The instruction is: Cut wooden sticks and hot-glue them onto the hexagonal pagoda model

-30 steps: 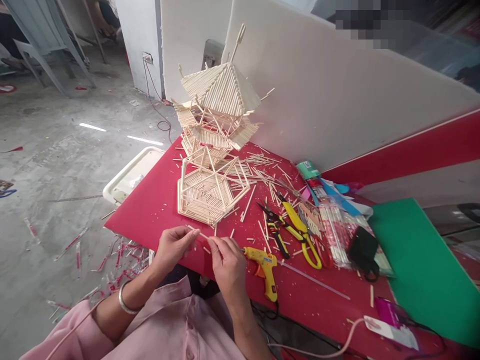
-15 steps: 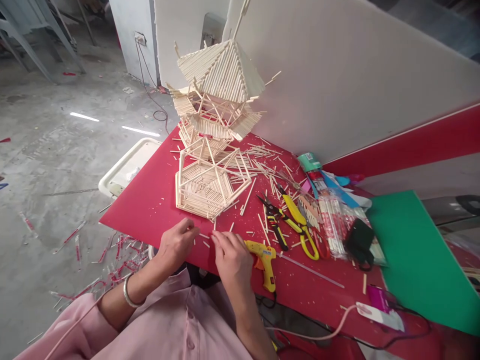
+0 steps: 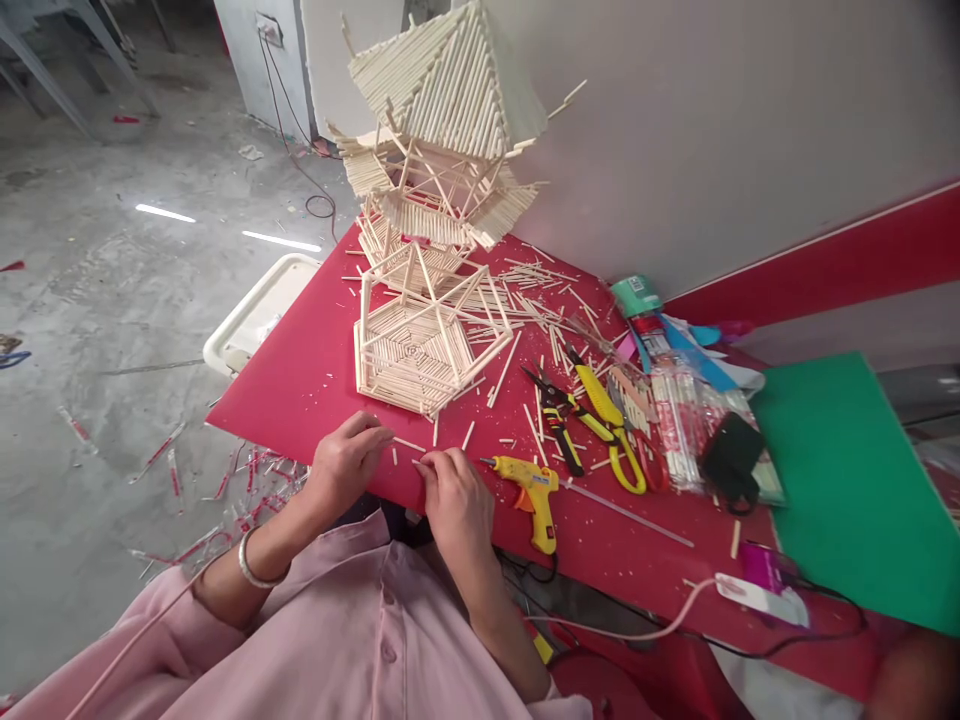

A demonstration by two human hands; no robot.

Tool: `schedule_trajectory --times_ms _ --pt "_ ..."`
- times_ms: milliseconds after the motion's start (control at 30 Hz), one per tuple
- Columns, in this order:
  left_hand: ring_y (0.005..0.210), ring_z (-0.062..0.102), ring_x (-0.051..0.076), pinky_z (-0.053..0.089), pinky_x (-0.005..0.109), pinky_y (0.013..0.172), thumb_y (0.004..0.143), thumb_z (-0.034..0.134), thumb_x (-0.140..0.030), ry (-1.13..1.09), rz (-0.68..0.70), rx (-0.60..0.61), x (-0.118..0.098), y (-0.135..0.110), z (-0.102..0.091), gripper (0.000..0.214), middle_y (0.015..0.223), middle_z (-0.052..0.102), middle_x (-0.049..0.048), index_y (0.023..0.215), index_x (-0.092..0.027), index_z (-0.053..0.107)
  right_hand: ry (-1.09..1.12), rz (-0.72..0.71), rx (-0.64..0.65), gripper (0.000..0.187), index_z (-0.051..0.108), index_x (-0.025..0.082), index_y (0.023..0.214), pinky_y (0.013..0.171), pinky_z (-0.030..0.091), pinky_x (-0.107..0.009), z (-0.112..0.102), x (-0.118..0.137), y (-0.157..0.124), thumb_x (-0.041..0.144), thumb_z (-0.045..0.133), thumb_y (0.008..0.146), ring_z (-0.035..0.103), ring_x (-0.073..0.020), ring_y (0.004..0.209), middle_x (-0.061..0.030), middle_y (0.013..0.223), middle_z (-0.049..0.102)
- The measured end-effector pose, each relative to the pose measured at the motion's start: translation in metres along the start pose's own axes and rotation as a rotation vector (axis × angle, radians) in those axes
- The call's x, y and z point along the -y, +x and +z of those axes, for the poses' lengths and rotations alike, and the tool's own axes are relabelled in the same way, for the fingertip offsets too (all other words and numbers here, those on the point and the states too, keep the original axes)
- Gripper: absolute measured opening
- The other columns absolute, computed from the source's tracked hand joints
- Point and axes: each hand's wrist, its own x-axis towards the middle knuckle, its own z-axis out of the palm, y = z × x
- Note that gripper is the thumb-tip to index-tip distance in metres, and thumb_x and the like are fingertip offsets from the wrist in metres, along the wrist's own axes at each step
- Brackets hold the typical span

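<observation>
My left hand [image 3: 346,462] is held over the table's near edge with its fingers curled together; whether anything sits between them is hidden. To its right, my right hand [image 3: 459,500] has thumb and fingers pinched at the tip of a short wooden stick [image 3: 418,463]. A few loose cut sticks [image 3: 409,444] lie on the red tabletop between and just beyond the hands. Past them stands a hexagonal stick frame [image 3: 431,370] with a base of concentric sticks. Beside my right hand lies a yellow glue gun [image 3: 531,490], its nozzle pointing left.
A tiered stick pagoda [image 3: 450,110] rises at the back. Scattered sticks, pliers [image 3: 559,425], yellow-handled scissors [image 3: 611,430], packed sticks [image 3: 679,420] and a black box [image 3: 729,455] occupy the right side. A clear glue stick [image 3: 630,512] and cables lie near the front edge.
The view has tipped down slightly. My right hand has shifted left, uncovering the glue gun's nozzle, and its fingertips have come onto a short stick piece. My left hand has drawn a little left.
</observation>
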Motion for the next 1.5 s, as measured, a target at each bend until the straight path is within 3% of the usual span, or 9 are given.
schedule_trajectory --times_ms 133,333,533,700,933,1100,1267,1500 --pt "0.07 0.064 0.012 0.05 0.022 0.064 0.093 0.06 -0.026 -0.207 -0.101 0.084 -0.013 0.003 -0.001 0.018 0.082 0.069 0.0047 0.088 -0.018 0.074 0.16 0.003 -0.05 0.016 0.061 0.021 0.09 0.065 0.045 -0.028 0.0 0.0 0.002 0.027 0.051 0.1 0.066 -0.0191 0.078 -0.0041 0.087 0.067" --pt "0.063 0.062 0.013 0.047 0.023 0.06 0.089 0.065 -0.035 -0.418 -0.281 0.238 -0.028 0.01 0.001 0.024 0.068 0.07 0.0032 0.079 -0.016 0.074 0.512 -0.142 -0.19 0.019 0.064 0.022 0.094 0.077 0.054 -0.027 -0.014 0.008 0.003 0.023 0.047 0.101 0.068 -0.0164 0.085 -0.0042 0.088 0.07" --pt "0.059 0.058 0.013 0.042 0.022 0.056 0.087 0.064 -0.039 -0.424 -0.358 0.292 -0.032 0.015 -0.001 0.03 0.063 0.067 0.0021 0.069 -0.015 0.068 0.609 -0.11 -0.217 0.016 0.068 0.022 0.097 0.079 0.058 -0.029 -0.018 0.008 0.001 0.022 0.052 0.099 0.07 -0.0166 0.085 -0.0044 0.089 0.072" --pt "0.054 0.045 0.009 0.035 0.02 0.051 0.089 0.059 -0.046 -0.514 -0.426 0.282 -0.035 0.013 0.003 0.039 0.056 0.054 -0.0021 0.066 -0.015 0.061 0.704 -0.114 -0.136 0.018 0.07 0.023 0.11 0.078 0.058 -0.027 -0.023 0.004 0.003 0.027 0.056 0.098 0.07 -0.016 0.089 -0.0056 0.098 0.072" --pt "0.044 0.037 0.007 0.033 0.02 0.044 0.088 0.057 -0.057 -0.701 -0.55 0.406 -0.043 0.016 0.0 0.047 0.047 0.044 -0.0054 0.065 -0.016 0.057 0.662 -0.071 -0.181 0.018 0.071 0.022 0.088 0.075 0.053 -0.025 -0.026 0.002 0.009 0.031 0.059 0.097 0.067 -0.014 0.078 -0.0016 0.082 0.071" --pt "0.045 0.044 0.008 0.036 0.02 0.045 0.086 0.064 -0.051 -0.613 -0.462 0.335 -0.044 0.019 0.002 0.041 0.048 0.053 -0.0026 0.067 -0.014 0.068 0.601 -0.011 -0.225 0.023 0.071 0.022 0.088 0.073 0.053 -0.026 -0.024 0.001 0.009 0.033 0.054 0.099 0.068 -0.0157 0.079 -0.0029 0.082 0.071" --pt "0.057 0.06 0.013 0.046 0.022 0.055 0.083 0.071 -0.039 -0.485 -0.319 0.185 -0.038 0.015 0.009 0.024 0.066 0.072 0.0033 0.074 -0.017 0.076 0.578 -0.015 -0.249 0.021 0.073 0.023 0.092 0.075 0.055 -0.027 -0.023 -0.001 0.009 0.03 0.054 0.098 0.069 -0.0165 0.083 -0.0041 0.086 0.072" --pt "0.057 0.061 0.012 0.046 0.022 0.058 0.089 0.065 -0.03 -0.263 -0.145 0.102 -0.035 0.013 0.011 0.021 0.065 0.07 0.0017 0.074 -0.018 0.072 0.603 -0.018 -0.269 0.02 0.073 0.023 0.094 0.079 0.057 -0.029 -0.02 -0.002 0.01 0.03 0.054 0.098 0.07 -0.0172 0.082 -0.0049 0.087 0.074"
